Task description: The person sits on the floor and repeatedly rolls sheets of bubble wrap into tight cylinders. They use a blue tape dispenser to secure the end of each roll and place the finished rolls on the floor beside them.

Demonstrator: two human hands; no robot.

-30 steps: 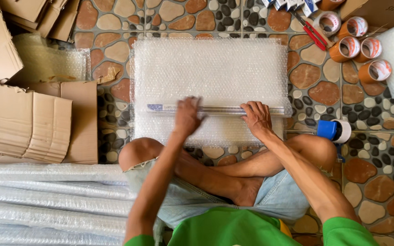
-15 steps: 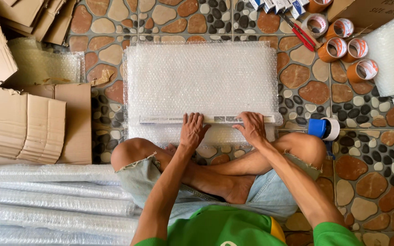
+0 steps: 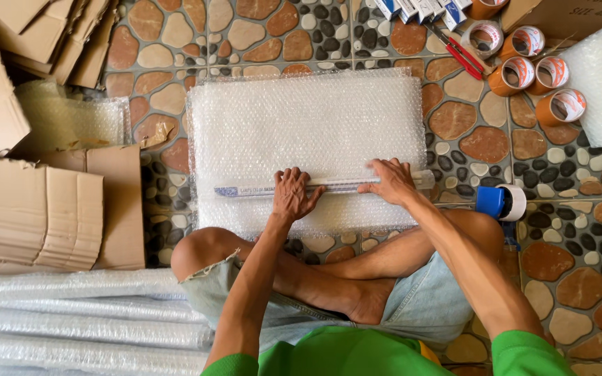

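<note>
A stack of clear bubble wrap sheets [image 3: 308,125] lies flat on the stone-patterned floor in front of my crossed legs. A long thin tube-like item [image 3: 245,189] rests across its near part. My left hand [image 3: 294,195] presses down on the tube's middle with fingers spread. My right hand [image 3: 389,181] lies flat on the tube further right, fingers spread, near the tube's right end [image 3: 423,181].
A blue tape dispenser [image 3: 499,202] sits by my right knee. Several brown tape rolls [image 3: 538,73] and a red cutter [image 3: 462,54] lie at top right. Flattened cardboard [image 3: 36,209] is stacked on the left. Bubble-wrapped long bundles [image 3: 71,320] lie at lower left.
Both hands have stayed on the tube, shifting slightly toward me and a little to the right along the bubble wrap. The camera view has drifted a bit.
</note>
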